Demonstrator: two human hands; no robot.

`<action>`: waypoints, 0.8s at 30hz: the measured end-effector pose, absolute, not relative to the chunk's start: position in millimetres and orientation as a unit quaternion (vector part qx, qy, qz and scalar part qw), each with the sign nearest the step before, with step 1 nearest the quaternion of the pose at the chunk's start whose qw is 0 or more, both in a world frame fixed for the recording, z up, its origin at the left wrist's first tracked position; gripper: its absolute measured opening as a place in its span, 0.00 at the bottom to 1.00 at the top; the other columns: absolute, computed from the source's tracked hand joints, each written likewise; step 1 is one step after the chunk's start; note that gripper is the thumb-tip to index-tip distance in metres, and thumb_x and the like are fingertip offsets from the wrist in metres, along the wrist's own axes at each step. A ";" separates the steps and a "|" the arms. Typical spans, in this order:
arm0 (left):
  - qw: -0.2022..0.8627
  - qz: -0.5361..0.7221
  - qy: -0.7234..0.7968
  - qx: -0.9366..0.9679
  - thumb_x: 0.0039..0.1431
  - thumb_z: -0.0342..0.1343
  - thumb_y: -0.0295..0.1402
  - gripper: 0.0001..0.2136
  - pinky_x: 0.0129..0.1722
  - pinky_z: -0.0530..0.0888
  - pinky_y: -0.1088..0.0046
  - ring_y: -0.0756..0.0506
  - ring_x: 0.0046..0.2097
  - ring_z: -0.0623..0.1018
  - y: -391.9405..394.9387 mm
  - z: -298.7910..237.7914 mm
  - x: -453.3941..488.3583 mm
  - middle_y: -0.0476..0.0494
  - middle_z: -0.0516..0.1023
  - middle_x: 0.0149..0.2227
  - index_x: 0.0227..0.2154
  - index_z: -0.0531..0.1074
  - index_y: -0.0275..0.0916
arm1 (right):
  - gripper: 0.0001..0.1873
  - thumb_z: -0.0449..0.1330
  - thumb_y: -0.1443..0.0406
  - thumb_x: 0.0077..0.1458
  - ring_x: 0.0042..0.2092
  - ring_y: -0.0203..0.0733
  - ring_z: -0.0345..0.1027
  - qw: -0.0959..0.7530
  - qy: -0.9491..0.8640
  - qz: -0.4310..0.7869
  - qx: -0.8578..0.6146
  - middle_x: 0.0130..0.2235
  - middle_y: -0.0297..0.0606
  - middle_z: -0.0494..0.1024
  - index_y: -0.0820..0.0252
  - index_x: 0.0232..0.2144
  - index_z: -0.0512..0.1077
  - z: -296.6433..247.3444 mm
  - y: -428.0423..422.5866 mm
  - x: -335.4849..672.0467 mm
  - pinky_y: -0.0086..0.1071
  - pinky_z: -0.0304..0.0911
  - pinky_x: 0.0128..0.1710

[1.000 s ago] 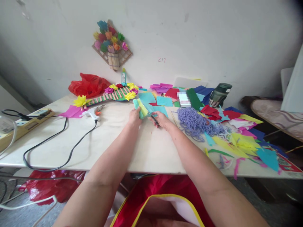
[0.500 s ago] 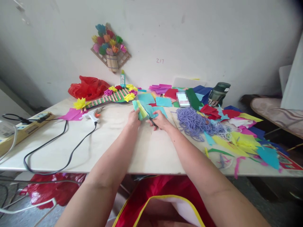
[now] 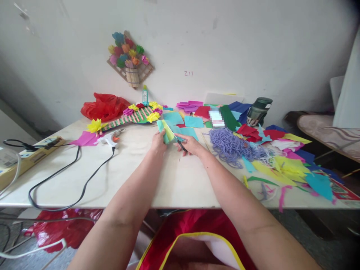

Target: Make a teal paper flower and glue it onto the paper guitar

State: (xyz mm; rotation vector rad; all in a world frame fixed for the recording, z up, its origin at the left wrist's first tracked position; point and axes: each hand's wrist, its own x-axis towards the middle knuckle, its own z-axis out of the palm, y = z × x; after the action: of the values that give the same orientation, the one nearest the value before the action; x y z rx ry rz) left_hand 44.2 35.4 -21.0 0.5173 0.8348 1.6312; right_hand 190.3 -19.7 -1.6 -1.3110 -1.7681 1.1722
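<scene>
My left hand [image 3: 159, 141] pinches a small stack of folded crepe paper [image 3: 168, 134], yellow-green and turquoise, raised above the middle of the table. Closed round the handles of a pair of scissors [image 3: 180, 143], my right hand [image 3: 191, 145] is just to the right of it. The blades point up and left and meet the paper's right edge; how far they are apart is too small to tell. Behind my hands lie flat turquoise paper pieces [image 3: 194, 121]. A green, striped, guitar-shaped craft [image 3: 132, 117] with paper flowers rests to the left of them.
A glue gun [image 3: 109, 140] with its black cord and a power strip [image 3: 30, 159] lie on the left. Purple yarn [image 3: 227, 146], a dark bottle [image 3: 259, 111] and scattered coloured paper [image 3: 287, 170] cover the right. A glue bottle [image 3: 145, 96] stands by the wall.
The scissors have shifted slightly at the paper's right edge, and their blades look closer together. Both hands stay in nearly the same place. The camera view has tilted a little.
</scene>
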 end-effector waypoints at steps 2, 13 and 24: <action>0.585 0.699 0.351 0.217 0.53 0.55 0.25 0.02 0.36 0.74 0.71 0.47 0.30 0.77 33.9 -19.4 44.7 0.45 0.76 0.27 0.30 0.71 0.35 | 0.35 0.65 0.55 0.48 0.15 0.29 0.64 0.321 -0.668 0.451 -0.497 0.22 0.27 0.73 0.50 0.58 0.62 -2.2 -18.7 190.7 0.20 0.47 0.09; 0.607 0.678 0.355 0.211 0.56 0.52 0.24 0.04 0.39 0.74 0.70 0.46 0.32 0.78 28.6 -12.1 48.6 0.44 0.77 0.28 0.32 0.71 0.34 | 0.17 0.60 0.52 0.53 0.15 0.28 0.63 0.315 -0.656 0.506 -0.464 0.18 0.28 0.71 0.62 0.30 0.68 0.1 -16.2 193.2 0.20 0.47 0.09; 0.620 0.671 0.349 0.207 0.54 0.54 0.25 0.03 0.35 0.74 0.72 0.47 0.32 0.78 34.4 -20.4 49.6 0.45 0.76 0.27 0.32 0.71 0.34 | 0.18 0.60 0.52 0.52 0.16 0.30 0.64 0.335 -0.640 0.505 -0.472 0.18 0.26 0.71 0.59 0.36 0.64 -7.2 -9.0 193.4 0.20 0.46 0.09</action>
State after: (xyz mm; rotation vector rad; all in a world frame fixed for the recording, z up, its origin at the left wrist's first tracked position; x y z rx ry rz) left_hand 49.6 34.4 -20.4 0.4748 0.8028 1.5434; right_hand 193.4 -9.0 -7.2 -1.2322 -1.6712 1.3178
